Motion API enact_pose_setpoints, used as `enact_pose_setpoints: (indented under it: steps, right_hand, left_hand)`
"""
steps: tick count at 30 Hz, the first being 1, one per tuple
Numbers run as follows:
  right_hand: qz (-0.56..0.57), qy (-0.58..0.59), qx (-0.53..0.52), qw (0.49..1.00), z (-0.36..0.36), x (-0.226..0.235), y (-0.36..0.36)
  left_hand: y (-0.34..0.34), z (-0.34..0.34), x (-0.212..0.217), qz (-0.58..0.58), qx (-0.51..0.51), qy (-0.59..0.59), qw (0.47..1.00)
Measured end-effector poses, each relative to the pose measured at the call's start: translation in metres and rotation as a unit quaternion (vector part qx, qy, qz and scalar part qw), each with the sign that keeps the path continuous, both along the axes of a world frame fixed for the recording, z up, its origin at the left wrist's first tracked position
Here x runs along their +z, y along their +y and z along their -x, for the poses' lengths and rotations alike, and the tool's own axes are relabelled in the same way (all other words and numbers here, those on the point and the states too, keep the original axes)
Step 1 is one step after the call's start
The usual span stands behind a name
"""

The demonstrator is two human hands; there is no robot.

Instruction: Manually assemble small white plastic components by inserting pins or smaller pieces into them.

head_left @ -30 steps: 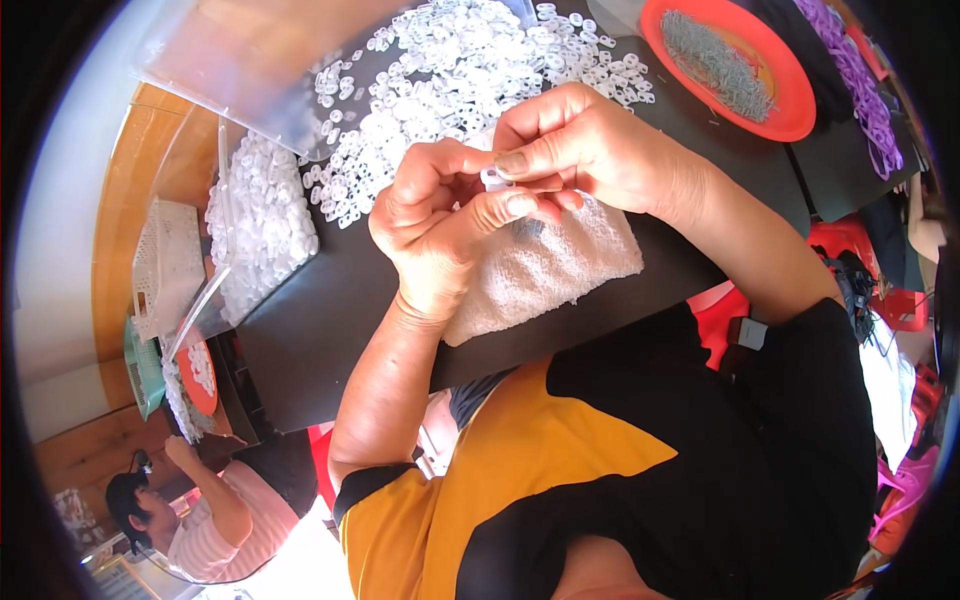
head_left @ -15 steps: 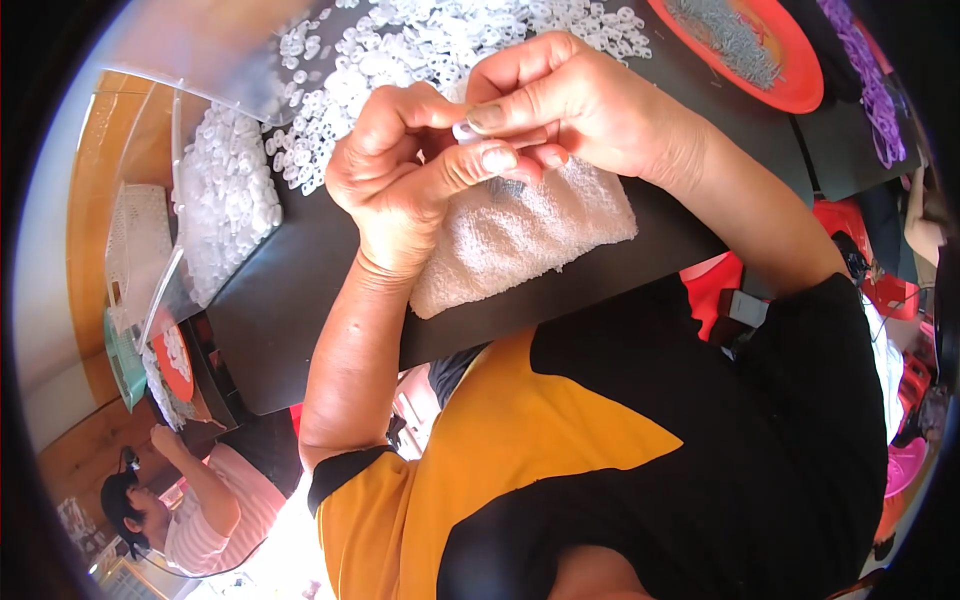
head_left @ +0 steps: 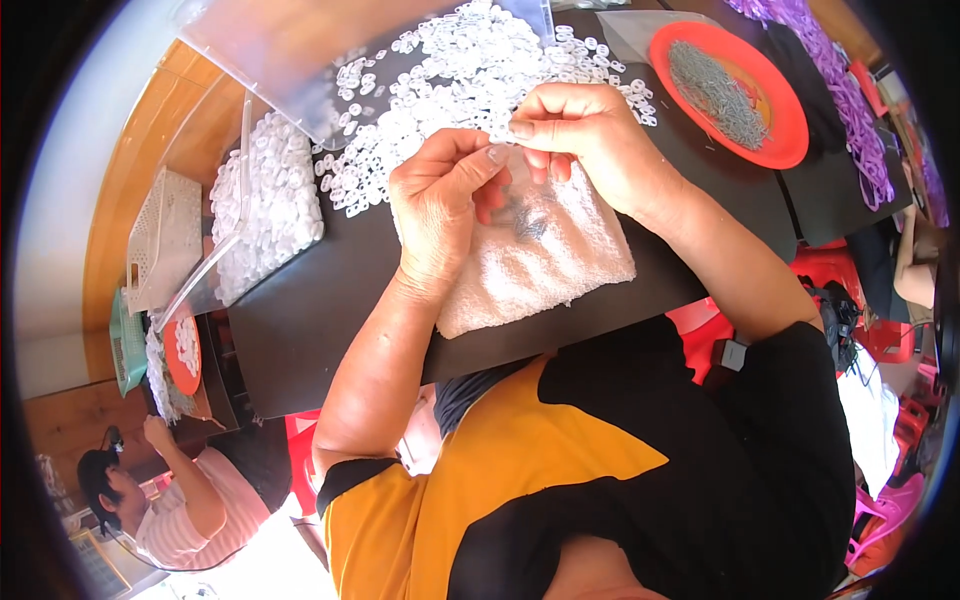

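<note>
My left hand (head_left: 440,200) is closed in a pinch above a folded pale towel (head_left: 540,280), with thumb and forefinger pressed together. My right hand (head_left: 590,130) also pinches, its fingertips almost meeting those of the left. Whatever sits between the fingertips is too small and hidden to make out. On the towel, just below the hands, lies a small cluster of thin grey metal pins (head_left: 530,225). Beyond the hands spreads a loose heap of small white oval plastic pieces with holes (head_left: 450,65).
A red plate (head_left: 795,125) of grey pins stands at the far right beside purple straps (head_left: 850,100). Clear bins flank the white heap; the left one holds white pieces (head_left: 265,200). A person (head_left: 190,490) works at another table, lower left. Red stools stand at the right.
The view has shifted, so the table sits lower in the picture. Both hands stay together over the towel; the white piece seen between the fingertips earlier no longer shows clearly.
</note>
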State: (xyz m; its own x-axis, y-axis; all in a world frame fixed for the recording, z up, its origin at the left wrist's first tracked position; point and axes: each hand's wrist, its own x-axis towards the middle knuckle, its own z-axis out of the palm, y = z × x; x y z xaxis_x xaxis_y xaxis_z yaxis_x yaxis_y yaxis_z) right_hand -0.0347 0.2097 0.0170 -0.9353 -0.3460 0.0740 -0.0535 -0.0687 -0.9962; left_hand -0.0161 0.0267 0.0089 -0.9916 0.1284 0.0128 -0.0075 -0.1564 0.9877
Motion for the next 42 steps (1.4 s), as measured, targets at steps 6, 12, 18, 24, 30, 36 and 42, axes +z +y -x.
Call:
enact_pose_setpoints:
  steps: [6,12,18,24,30,36,42]
  right_hand:
    - [-0.022,0.017,0.002,1.000,0.002,0.002,-0.001]
    - [-0.061,0.078,-0.030,0.995,-0.001,-0.004,-0.009]
    - [-0.078,0.094,-0.040,0.992,0.003,-0.016,-0.011]
    - [-0.016,0.002,-0.044,0.999,0.003,-0.004,-0.005]
    - [-0.188,0.200,-0.067,0.959,0.013,-0.016,0.004]
    - [-0.432,0.286,-0.051,0.853,0.008,-0.017,0.002]
    - [-0.279,0.363,-0.075,0.886,0.006,-0.016,-0.003]
  left_hand:
    - [-0.002,0.001,0.000,0.034,0.000,-0.009,0.999]
    - [-0.003,0.002,0.001,0.083,-0.004,-0.014,0.996]
    - [0.001,0.004,0.000,0.097,-0.004,-0.020,0.995]
    - [-0.009,0.011,-0.006,0.074,-0.009,0.001,0.997]
    - [-0.009,0.015,-0.005,0.057,0.012,-0.022,0.998]
    - [-0.011,0.016,-0.006,0.058,-0.003,-0.045,0.997]
    - [-0.009,0.016,-0.005,0.051,-0.015,-0.047,0.997]
